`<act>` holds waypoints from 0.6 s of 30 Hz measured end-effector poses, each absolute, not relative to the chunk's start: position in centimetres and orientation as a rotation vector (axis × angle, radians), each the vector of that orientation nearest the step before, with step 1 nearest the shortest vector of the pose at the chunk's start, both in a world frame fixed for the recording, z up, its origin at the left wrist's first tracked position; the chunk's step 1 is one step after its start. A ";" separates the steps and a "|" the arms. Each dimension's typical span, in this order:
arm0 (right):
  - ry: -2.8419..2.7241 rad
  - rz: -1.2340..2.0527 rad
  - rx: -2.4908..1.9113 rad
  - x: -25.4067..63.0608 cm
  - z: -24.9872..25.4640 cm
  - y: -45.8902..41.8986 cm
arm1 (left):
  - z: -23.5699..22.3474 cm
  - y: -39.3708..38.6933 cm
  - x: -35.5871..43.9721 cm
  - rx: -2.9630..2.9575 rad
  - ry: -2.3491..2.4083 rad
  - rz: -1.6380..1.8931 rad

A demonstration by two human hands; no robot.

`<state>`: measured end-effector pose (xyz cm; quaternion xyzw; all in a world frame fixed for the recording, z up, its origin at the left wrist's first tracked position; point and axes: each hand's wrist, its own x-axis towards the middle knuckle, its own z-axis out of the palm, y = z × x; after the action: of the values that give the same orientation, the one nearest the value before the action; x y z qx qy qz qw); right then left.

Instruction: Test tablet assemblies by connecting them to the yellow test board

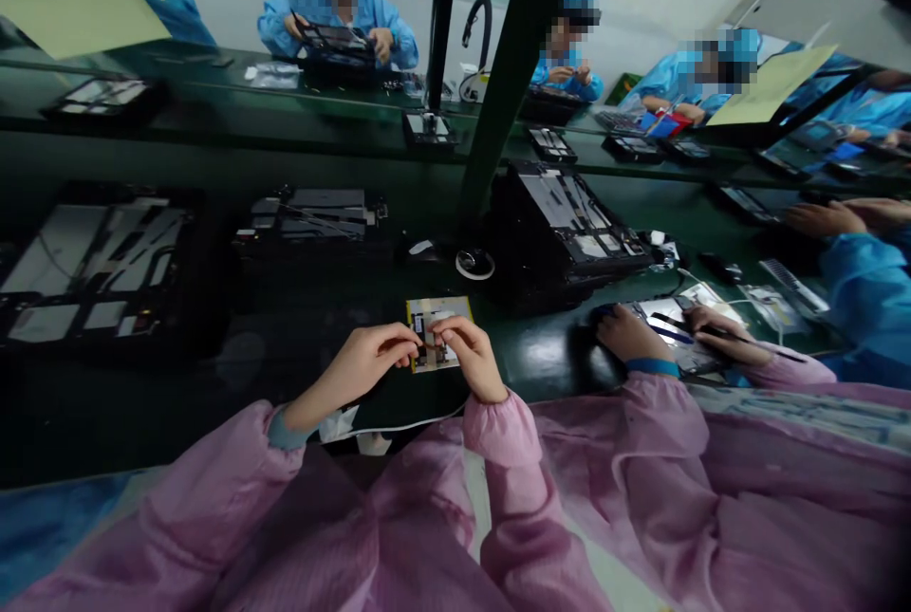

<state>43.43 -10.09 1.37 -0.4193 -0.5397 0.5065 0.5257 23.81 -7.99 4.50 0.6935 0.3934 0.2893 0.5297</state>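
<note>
A: Where is the piece being worked on?

B: The yellow-edged panel (429, 310) lies flat on the dark green bench (523, 361), right in front of the person, its dark circuit parts facing up.

A: And the hands?

B: Both are at it. The left hand (364, 358) has thumb and forefinger pinched on what looks like a thin brownish strip (431, 344); the right hand (474, 356) seems to pinch its other end, above the panel. The join is tiny, so I judge by the finger shape.

A: How far along is it?

B: Partway, I'd say: the panel is set down and its parts are exposed, but the strip is in the fingers, so this piece looks unfinished. How much is left I can't tell.

A: What stands around it?

B: A white ring-shaped roll (474, 264) sits just beyond, with a tall stack of black trays (569, 223) to its right. Nearby on the right, a co-worker's hand (718, 329) holds a slim dark tool (754, 343).
</note>
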 end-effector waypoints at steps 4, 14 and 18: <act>-1.492 1.179 -1.070 42.6 1.3 -9.7 | 4.1 -8.1 23.3 1.784 1.045 0.730; -1.854 0.811 -1.114 42.0 1.5 -9.7 | 3.3 -8.3 22.8 2.162 1.120 0.690; -1.887 0.763 -1.124 41.7 1.4 -9.9 | 2.8 -8.5 22.8 2.226 1.109 0.737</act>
<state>41.73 -9.92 1.43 -0.4436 -0.7448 0.3013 0.3971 22.81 -8.50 2.81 0.8262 0.4116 0.2736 0.2706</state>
